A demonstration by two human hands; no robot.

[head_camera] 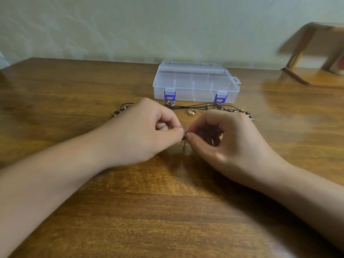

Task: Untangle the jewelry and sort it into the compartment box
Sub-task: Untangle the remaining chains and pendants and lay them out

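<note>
Small gold jewelry piece (pixel 184 143) pinched between both hands' fingertips (pixel 182 131).

My two forearms come in from the lower corners of the frame and meet near the middle. My left hand (pixel 143 131) lies with its back turned up, the fingers curled in, the thumb and first finger pressed together at the tip. My right hand (pixel 229 138) faces it, also curled, its thumb tip touching the same point. Both hands pinch something very small between them; I cannot tell what it is. The wrists are bare.
</note>
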